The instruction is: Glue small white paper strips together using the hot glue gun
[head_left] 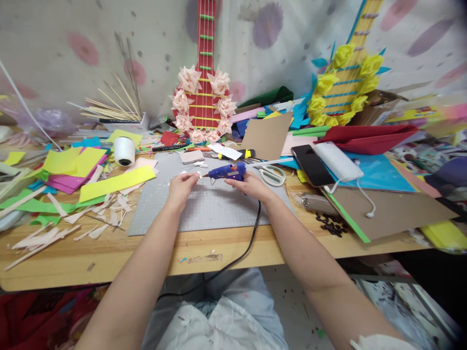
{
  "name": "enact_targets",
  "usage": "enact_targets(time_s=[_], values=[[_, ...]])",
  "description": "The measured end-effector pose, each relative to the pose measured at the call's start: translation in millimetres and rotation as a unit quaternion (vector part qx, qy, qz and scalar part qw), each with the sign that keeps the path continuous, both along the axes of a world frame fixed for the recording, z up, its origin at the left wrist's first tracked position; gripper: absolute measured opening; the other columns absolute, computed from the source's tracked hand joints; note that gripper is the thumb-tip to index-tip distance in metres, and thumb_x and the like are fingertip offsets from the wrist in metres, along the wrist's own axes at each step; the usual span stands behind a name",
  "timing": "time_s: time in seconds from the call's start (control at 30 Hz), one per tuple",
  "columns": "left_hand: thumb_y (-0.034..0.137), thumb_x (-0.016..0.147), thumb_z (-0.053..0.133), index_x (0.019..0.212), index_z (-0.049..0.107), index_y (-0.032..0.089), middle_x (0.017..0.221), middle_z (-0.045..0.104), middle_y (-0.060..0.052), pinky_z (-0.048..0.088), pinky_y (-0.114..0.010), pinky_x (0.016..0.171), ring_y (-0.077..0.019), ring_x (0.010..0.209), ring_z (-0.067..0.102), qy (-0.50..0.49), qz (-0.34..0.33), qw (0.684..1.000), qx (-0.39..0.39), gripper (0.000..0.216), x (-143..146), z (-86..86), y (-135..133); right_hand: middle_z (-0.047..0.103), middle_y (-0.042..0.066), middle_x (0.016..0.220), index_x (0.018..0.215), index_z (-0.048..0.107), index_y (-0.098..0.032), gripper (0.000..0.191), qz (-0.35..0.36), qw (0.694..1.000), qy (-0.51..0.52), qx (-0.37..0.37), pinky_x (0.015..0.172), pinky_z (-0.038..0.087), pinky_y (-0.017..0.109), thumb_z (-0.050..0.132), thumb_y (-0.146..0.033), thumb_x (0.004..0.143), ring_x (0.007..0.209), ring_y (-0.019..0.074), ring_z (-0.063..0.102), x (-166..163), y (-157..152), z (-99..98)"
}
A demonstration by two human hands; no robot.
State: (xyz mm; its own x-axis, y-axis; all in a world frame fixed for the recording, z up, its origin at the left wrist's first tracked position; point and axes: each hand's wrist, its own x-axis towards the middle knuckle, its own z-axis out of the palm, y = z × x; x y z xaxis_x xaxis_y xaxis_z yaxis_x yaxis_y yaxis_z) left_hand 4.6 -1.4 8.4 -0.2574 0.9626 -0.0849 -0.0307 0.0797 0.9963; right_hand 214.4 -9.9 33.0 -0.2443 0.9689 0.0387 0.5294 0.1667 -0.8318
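My right hand [250, 184] is wrapped round the handle of a blue hot glue gun [225, 171], which points to the left over the grey cutting mat [215, 214]. A pale glue stick [270, 162] sticks out of its back end. My left hand [182, 188] pinches a small white piece [199, 175], probably paper, close to the nozzle; whether they touch I cannot tell. White-handled scissors [273, 176] lie just right of the glue gun. Behind it are a small stack of pale pink paper [191, 156] and a black-and-yellow cutter [248, 153].
A red paper guitar [205, 104] with pink flowers and a yellow one [345, 82] stand at the back. Paper scraps [109, 211] cover the left. A phone [312, 165] and white power bank [338, 160] lie right. The gun's black cord [251, 238] hangs over the table edge.
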Motion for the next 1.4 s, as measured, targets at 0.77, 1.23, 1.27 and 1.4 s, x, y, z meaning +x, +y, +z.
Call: enact_targets(time_s=[0.77,1.23,1.27,1.4], values=[[0.037,0.049,0.072,0.067,0.069,0.015,0.066,0.064,-0.003,0.039,-0.025,0.060,-0.0112,0.059,0.051,0.018,-0.016,1.000,-0.007,0.029,1,0.3,-2,0.066,0.008,0.083,0.092,0.063,-0.017,0.048,-0.170,0.983,0.025,0.071,0.070,0.045,0.032,0.054,-0.057,0.067,0.076,0.0192,0.060,4,17,-17.9],[0.031,0.046,0.072,0.060,0.061,0.013,0.061,0.057,0.000,0.042,-0.024,0.067,-0.0074,0.061,0.051,-0.161,0.043,0.986,0.010,0.025,5,6.7,-1,0.061,0.012,0.087,0.082,0.059,-0.016,0.053,-0.199,0.954,-0.183,0.132,0.072,0.041,0.034,0.059,-0.063,0.058,0.087,0.0248,0.055,9,27,-9.6],[0.031,0.046,0.072,0.061,0.061,0.013,0.062,0.057,0.000,0.042,-0.023,0.066,-0.0073,0.061,0.051,-0.173,0.049,0.984,0.008,0.026,5,7.6,-1,0.060,0.012,0.085,0.080,0.058,-0.016,0.053,-0.210,0.947,-0.200,0.138,0.071,0.040,0.034,0.059,-0.063,0.057,0.085,0.0246,0.054,12,22,-4.7],[0.031,0.046,0.072,0.065,0.061,0.013,0.066,0.058,0.000,0.041,-0.021,0.064,-0.0062,0.062,0.051,-0.210,0.071,0.975,0.006,0.028,6,8.9,-1,0.057,0.005,0.067,0.065,0.052,-0.018,0.045,-0.174,0.943,-0.281,0.043,0.060,0.035,0.029,0.056,-0.063,0.060,0.070,0.0204,0.054,20,4,16.1]])
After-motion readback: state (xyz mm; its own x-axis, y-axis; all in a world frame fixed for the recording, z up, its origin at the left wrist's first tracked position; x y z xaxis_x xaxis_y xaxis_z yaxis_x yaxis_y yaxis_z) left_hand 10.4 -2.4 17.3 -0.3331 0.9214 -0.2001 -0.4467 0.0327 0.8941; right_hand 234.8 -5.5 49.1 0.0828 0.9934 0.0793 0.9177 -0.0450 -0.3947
